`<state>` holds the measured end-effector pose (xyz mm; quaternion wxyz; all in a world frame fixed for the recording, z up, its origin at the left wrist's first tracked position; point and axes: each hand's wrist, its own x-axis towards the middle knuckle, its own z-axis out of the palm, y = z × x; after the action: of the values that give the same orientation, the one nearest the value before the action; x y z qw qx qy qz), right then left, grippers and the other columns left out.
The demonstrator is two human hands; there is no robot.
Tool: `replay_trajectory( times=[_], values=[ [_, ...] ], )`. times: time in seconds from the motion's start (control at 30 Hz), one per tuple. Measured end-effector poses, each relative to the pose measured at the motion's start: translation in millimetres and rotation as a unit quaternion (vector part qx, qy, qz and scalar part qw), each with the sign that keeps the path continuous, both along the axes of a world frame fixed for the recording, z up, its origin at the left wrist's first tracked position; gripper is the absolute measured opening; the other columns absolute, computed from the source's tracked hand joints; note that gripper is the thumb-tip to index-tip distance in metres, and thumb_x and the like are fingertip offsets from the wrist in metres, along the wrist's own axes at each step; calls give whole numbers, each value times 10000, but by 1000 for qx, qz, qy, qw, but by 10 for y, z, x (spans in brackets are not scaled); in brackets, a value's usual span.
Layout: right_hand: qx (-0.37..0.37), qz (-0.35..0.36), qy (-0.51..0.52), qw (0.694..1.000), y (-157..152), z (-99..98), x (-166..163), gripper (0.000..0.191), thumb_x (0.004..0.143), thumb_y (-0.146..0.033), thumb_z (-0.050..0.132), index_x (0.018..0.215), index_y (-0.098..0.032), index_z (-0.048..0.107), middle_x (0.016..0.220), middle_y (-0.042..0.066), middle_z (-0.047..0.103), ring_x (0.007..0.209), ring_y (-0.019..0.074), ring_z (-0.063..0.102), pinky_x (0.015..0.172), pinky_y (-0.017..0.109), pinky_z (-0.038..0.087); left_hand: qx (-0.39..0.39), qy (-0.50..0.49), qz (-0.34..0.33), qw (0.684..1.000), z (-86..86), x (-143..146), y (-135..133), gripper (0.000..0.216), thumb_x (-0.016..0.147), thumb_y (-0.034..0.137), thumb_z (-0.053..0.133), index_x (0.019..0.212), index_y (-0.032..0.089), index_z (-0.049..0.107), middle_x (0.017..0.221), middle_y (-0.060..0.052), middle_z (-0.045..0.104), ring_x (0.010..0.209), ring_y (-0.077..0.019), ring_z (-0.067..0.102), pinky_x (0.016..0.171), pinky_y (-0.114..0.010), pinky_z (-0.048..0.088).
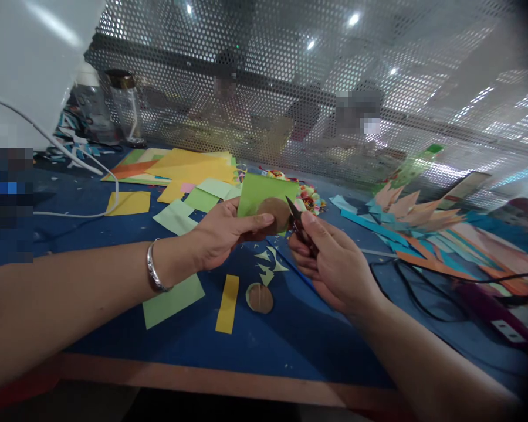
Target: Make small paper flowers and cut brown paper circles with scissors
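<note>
My left hand (222, 231) pinches a sheet of green paper (251, 190) together with a round brown disc (278, 208) lying against it, thumb on the disc. At the right edge of the paper, my right hand (334, 258) grips dark-bladed scissors (296, 217), blades pointing up and left beside the disc; the fingers mostly hide the handles. On the blue table below lie pale green paper scraps (267, 275), another brown disc (261, 298) with a pale green rim, and a yellow paper strip (227, 305).
Yellow sheets (193, 166) are piled at the back left, near two bottles (125, 108). Orange and blue paper strips (435, 252) spread at right, beside black cables and a purple power strip (497, 316). A perforated metal screen (268, 76) stands behind the table.
</note>
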<state>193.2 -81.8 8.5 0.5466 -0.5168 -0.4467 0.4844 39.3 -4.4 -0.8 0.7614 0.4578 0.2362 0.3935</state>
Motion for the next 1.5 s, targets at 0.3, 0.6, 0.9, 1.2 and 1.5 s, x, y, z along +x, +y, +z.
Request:
replay_trajectory(
  times=[0.3,0.6,0.9,1.2,1.5],
  values=[
    [6,-7,17,1000,-2,-17,16,530,782,-635,710,698,-224,386,542,-83,351,409,39,217,377,196,96,-19,-7,-37,999,-9,-9,3,402,600,213,915,952,146,733,878,-22,736,763,-120,674,693,-235,504],
    [29,-3,-16,999,-7,-29,46,478,834,-611,671,712,-222,423,553,-79,348,416,43,226,389,215,102,-25,-27,-38,999,-5,1,-8,348,614,166,901,916,141,730,849,-19,732,737,-113,655,707,-240,495],
    [31,-6,-2,1000,2,-49,53,531,788,-637,710,702,-214,401,534,-90,349,417,29,226,378,186,107,-18,-25,-43,999,-51,1,18,377,641,168,886,987,152,737,946,-36,737,826,-127,668,753,-250,509],
    [25,-13,-20,999,9,-44,58,543,781,-651,707,707,-219,387,537,-91,333,430,36,215,383,196,106,-40,-38,-51,997,-46,17,-2,343,630,155,891,939,142,743,899,-36,746,794,-129,673,740,-252,515],
    [40,-6,-33,999,-3,-63,84,512,818,-633,682,711,-213,408,539,-90,349,431,35,223,392,205,110,-13,-28,-40,999,-60,10,14,363,651,165,877,985,149,738,934,-40,741,810,-130,676,742,-255,511]
  ],
)
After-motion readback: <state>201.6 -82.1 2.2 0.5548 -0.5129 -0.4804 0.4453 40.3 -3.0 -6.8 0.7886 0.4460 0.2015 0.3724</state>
